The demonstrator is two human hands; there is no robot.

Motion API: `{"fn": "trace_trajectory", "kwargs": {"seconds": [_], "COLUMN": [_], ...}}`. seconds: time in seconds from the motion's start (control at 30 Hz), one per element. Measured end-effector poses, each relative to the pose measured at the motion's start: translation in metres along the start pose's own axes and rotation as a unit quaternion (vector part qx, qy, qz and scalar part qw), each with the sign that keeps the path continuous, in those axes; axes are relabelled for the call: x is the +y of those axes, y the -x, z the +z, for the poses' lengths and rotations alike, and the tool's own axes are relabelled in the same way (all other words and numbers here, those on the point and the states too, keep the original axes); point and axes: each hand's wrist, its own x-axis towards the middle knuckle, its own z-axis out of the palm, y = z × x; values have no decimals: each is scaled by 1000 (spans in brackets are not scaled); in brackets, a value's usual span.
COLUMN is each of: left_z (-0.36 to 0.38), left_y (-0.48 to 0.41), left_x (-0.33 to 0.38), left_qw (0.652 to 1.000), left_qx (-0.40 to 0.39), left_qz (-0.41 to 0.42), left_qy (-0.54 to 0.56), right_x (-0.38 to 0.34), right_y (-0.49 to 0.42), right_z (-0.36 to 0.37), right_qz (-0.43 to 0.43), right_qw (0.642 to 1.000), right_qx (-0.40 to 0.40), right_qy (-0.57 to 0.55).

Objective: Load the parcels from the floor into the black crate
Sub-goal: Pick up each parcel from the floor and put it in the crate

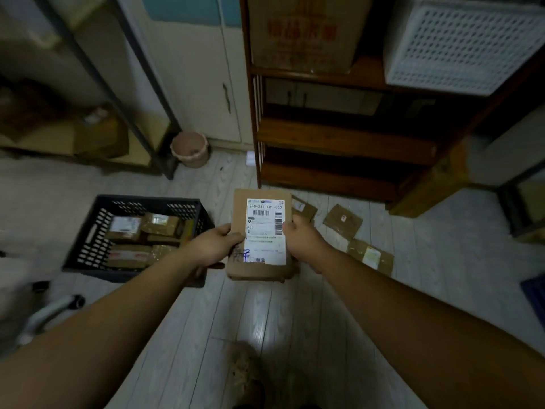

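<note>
A flat brown cardboard parcel (259, 270) with a white shipping label is held up in mid-air in front of me. My left hand (213, 246) grips its left edge and my right hand (303, 239) grips its right edge. The black crate (85, 249) stands on the floor to the left and holds several brown parcels (138, 234). Three more flat parcels lie on the floor to the right: one (342, 221) near the wooden shelf, one (371, 256) closer to me, and one (303, 209) partly hidden behind the held parcel.
A dark wooden shelf unit (339, 143) stands straight ahead with a cardboard box and a white perforated basket (460, 42) on top. A metal rack (88, 84) stands at the left, a pink bucket (190, 149) beside it. A cardboard box (433, 181) leans at the right.
</note>
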Motion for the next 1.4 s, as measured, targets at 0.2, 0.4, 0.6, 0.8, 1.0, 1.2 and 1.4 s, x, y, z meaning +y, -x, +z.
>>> {"fn": "trace_trajectory", "kwargs": {"seconds": [0.2, 0.4, 0.6, 0.8, 1.0, 1.2, 1.4], "left_z": [-48, -130, -223, -307, -347, -388, -433], "left_y": [81, 137, 170, 192, 164, 105, 48], "left_x": [18, 30, 3, -29, -23, -27, -42], "left_qw": [994, 982, 981, 991, 994, 997, 993], "left_qx": [31, 80, 106, 97, 64, 46, 23], "left_qz": [66, 123, 141, 86, 86, 61, 35], "left_qy": [79, 122, 80, 25, -10, 3, 108], "right_x": [-75, -155, -204, -235, -257, -271, -294], "right_y": [51, 96, 112, 114, 77, 9, -46], "right_z": [8, 37, 130, 227, 253, 272, 306], "right_qz": [-75, -189, -250, -294, -287, -276, -243], "right_qw": [995, 979, 964, 952, 943, 942, 955], "right_qx": [14, -51, -71, -33, 38, 31, -2], "right_qy": [-62, -51, -49, 75, 163, 190, 169]}}
